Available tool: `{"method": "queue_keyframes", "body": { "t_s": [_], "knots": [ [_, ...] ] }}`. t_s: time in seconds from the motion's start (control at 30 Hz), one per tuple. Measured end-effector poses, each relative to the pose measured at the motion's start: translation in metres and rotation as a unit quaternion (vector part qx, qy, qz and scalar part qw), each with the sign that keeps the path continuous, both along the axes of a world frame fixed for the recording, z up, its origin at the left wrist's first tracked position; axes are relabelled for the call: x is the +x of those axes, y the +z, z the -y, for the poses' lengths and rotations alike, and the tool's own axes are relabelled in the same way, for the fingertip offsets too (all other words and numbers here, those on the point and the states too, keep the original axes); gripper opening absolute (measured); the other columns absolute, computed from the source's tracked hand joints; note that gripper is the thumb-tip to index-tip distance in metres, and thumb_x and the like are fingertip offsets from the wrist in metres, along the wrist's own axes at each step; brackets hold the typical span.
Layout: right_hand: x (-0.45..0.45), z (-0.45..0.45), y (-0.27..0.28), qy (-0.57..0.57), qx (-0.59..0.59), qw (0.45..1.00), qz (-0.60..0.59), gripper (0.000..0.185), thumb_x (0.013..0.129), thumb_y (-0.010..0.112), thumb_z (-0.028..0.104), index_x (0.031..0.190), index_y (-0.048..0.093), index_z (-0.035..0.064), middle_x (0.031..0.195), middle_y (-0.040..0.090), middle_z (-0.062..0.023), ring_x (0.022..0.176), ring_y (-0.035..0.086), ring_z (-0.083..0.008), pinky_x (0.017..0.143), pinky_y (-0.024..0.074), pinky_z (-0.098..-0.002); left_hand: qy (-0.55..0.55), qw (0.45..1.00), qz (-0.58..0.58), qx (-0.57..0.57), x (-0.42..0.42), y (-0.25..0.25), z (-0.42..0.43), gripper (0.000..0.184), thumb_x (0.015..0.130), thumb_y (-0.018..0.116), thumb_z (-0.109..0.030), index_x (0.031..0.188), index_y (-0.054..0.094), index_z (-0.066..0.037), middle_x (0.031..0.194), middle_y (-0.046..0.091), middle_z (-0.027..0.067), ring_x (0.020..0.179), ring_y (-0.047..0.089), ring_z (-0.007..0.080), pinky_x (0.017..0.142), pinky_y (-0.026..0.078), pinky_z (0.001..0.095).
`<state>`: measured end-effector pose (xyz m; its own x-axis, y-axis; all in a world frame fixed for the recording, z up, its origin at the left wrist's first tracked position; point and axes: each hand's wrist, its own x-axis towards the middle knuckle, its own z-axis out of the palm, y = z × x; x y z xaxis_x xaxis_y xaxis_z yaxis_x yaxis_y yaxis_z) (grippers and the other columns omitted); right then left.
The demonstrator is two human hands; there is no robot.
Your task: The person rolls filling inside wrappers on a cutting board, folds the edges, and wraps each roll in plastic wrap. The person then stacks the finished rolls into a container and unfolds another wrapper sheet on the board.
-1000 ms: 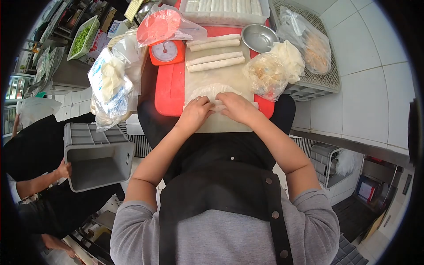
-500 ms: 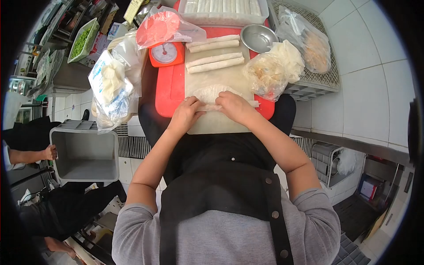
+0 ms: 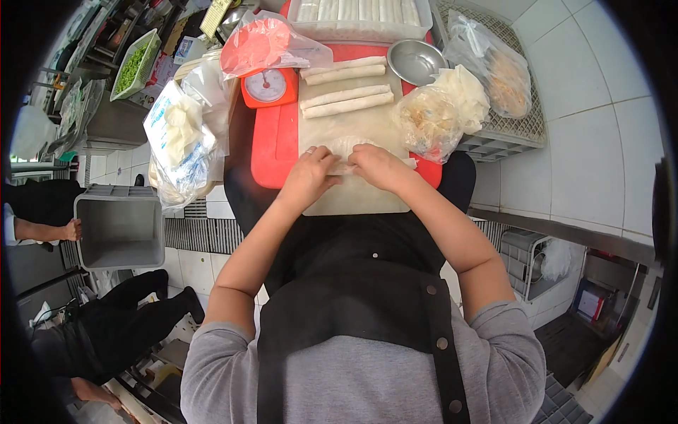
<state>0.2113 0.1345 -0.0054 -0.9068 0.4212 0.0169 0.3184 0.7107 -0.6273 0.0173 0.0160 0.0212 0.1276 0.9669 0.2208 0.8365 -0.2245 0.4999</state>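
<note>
commercial kitchen; dial scale (image 3: 268, 86); steel bowl (image 3: 415, 62); grey crate (image 3: 119, 233); tiled wall (image 3: 586, 169)

One pale board (image 3: 357, 201) bears two pairs of rolls (image 3: 347, 106), near one scale (image 3: 265, 87).

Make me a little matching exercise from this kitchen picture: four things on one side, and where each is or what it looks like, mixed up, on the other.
Things:
1. Wrapper
2. Scale
3. Bowl
4. Bin

Descriptions:
A. Silver-coloured, round
B. Gripped at its side by another person's hand
C. Touched by the fingers of the wearer's left hand and right hand
D. Orange, with a pale round face

Right pairs: 1-C, 2-D, 3-A, 4-B.
</note>
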Motion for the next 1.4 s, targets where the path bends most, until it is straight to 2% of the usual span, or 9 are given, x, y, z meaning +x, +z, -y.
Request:
{"method": "queue_keyframes", "body": {
  "t_s": [0.1, 0.3, 0.57, 0.73, 0.97, 1.1, 1.2, 1.27, 1.4],
  "knots": [
    [0.001, -0.002, 0.004, -0.001, -0.021, 0.999, 0.025, 0.012, 0.084, 0.074, 0.006, 0.095, 0.071, 0.0017, 0.099, 0.065, -0.0169, 0.1, 0.065, -0.0377, 0.09, 0.0528, -0.0477, -0.007, 1.0, 0.012, -0.023, 0.008, -0.008, 0.0, 0.033, 0.077, 0.083, -0.01, 0.108, 0.074, -0.003, 0.102, 0.065, 0.0124, 0.097, 0.066, 0.0346, 0.087, 0.056, 0.0444],
    [-0.001, 0.006, 0.018, -0.013, 0.027, 0.998, -0.051, 0.021, 0.077, 0.077, 0.0, 0.097, 0.07, 0.0022, 0.1, 0.063, -0.0143, 0.103, 0.063, -0.0363, 0.092, 0.0527, -0.0454, 0.008, 0.998, 0.023, -0.05, 0.008, -0.02, 0.001, 0.035, 0.081, 0.082, -0.011, 0.114, 0.074, -0.005, 0.103, 0.066, 0.0122, 0.1, 0.066, 0.0333, 0.085, 0.056, 0.0443],
    [-0.005, -0.009, -0.007, 0.004, -0.009, 1.0, 0.023, 0.024, 0.077, 0.077, 0.002, 0.1, 0.069, 0.0012, 0.103, 0.065, -0.0145, 0.105, 0.063, -0.0376, 0.093, 0.0526, -0.0465, 0.025, 0.999, 0.021, -0.011, 0.011, -0.011, 0.0, 0.034, 0.08, 0.082, -0.008, 0.113, 0.075, -0.004, 0.103, 0.064, 0.014, 0.105, 0.062, 0.0348, 0.09, 0.052, 0.0463],
    [-0.003, -0.01, 0.014, -0.003, 0.005, 1.0, -0.014, 0.024, 0.077, 0.078, 0.001, 0.099, 0.069, 0.0016, 0.101, 0.065, -0.0152, 0.103, 0.064, -0.0382, 0.092, 0.0527, -0.0474, 0.042, 0.988, 0.139, -0.045, 0.001, -0.035, -0.003, 0.035, 0.08, 0.08, -0.002, 0.114, 0.074, -0.003, 0.107, 0.065, 0.0144, 0.106, 0.062, 0.0359, 0.091, 0.052, 0.0463],
    [-0.005, -0.017, -0.004, -0.006, 0.007, 1.0, -0.008, 0.024, 0.076, 0.079, 0.003, 0.097, 0.068, 0.0019, 0.1, 0.064, -0.0154, 0.104, 0.064, -0.0381, 0.092, 0.0526, -0.0474, 0.032, 0.996, 0.083, 0.0, 0.006, -0.013, -0.016, 0.036, 0.078, 0.082, -0.003, 0.112, 0.075, -0.002, 0.105, 0.066, 0.0153, 0.104, 0.063, 0.0373, 0.091, 0.053, 0.0458],
    [-0.005, -0.023, 0.008, -0.013, -0.027, 0.999, 0.028, 0.022, 0.077, 0.078, 0.003, 0.096, 0.068, 0.0021, 0.1, 0.065, -0.0148, 0.105, 0.064, -0.0375, 0.092, 0.0527, -0.0472, 0.004, 0.998, 0.057, -0.038, 0.004, -0.019, -0.02, 0.036, 0.078, 0.082, -0.001, 0.113, 0.074, -0.003, 0.104, 0.066, 0.0148, 0.101, 0.063, 0.0375, 0.089, 0.054, 0.046],
    [-0.003, -0.023, 0.021, -0.03, 0.019, 0.998, -0.048, 0.019, 0.079, 0.077, 0.005, 0.096, 0.068, 0.0016, 0.1, 0.066, -0.0153, 0.104, 0.065, -0.0376, 0.092, 0.0526, -0.0473, 0.011, 0.996, 0.073, -0.048, 0.0, -0.028, -0.025, 0.036, 0.077, 0.082, -0.002, 0.112, 0.074, -0.003, 0.105, 0.065, 0.0146, 0.101, 0.063, 0.0376, 0.089, 0.054, 0.0464],
    [-0.004, -0.028, 0.023, -0.009, -0.007, 1.0, 0.029, 0.022, 0.079, 0.079, 0.005, 0.098, 0.068, 0.0019, 0.101, 0.066, -0.0148, 0.105, 0.065, -0.0374, 0.091, 0.0529, -0.0468, 0.014, 0.994, 0.086, -0.058, -0.001, -0.028, -0.025, 0.036, 0.077, 0.083, -0.002, 0.111, 0.074, -0.003, 0.104, 0.065, 0.0145, 0.101, 0.063, 0.0374, 0.088, 0.054, 0.0464],
    [-0.007, -0.037, -0.001, -0.01, 0.012, 0.999, 0.038, 0.03, 0.075, 0.082, 0.003, 0.101, 0.067, 0.0025, 0.103, 0.064, -0.0137, 0.107, 0.064, -0.0364, 0.091, 0.0532, -0.0462, 0.022, 0.998, 0.05, -0.014, 0.007, -0.01, -0.029, 0.032, 0.08, 0.081, -0.003, 0.111, 0.074, -0.002, 0.102, 0.066, 0.0144, 0.1, 0.064, 0.0367, 0.089, 0.054, 0.0459]
  ]
}}
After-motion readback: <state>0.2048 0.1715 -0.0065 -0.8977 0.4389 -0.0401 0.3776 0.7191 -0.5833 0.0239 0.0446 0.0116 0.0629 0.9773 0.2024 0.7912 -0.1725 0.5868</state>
